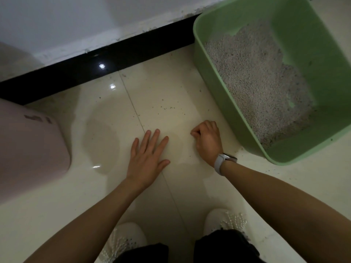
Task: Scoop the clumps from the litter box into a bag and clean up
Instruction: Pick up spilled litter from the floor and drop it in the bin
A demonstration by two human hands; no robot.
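While the green litter box (296,158) sits at the right with grey litter (262,88) heaped inside, the head view shows both hands low over the cream tile floor (106,186). The left hand (147,154) lies flat, fingers spread, holding nothing. The right hand (208,141) is curled with thumb and fingertips pinched; whether a grain is caught I cannot tell. Scattered granules (167,107) lie ahead of both hands, toward the wall, nearer the right, which sits just beside the box; no bag or scoop shows
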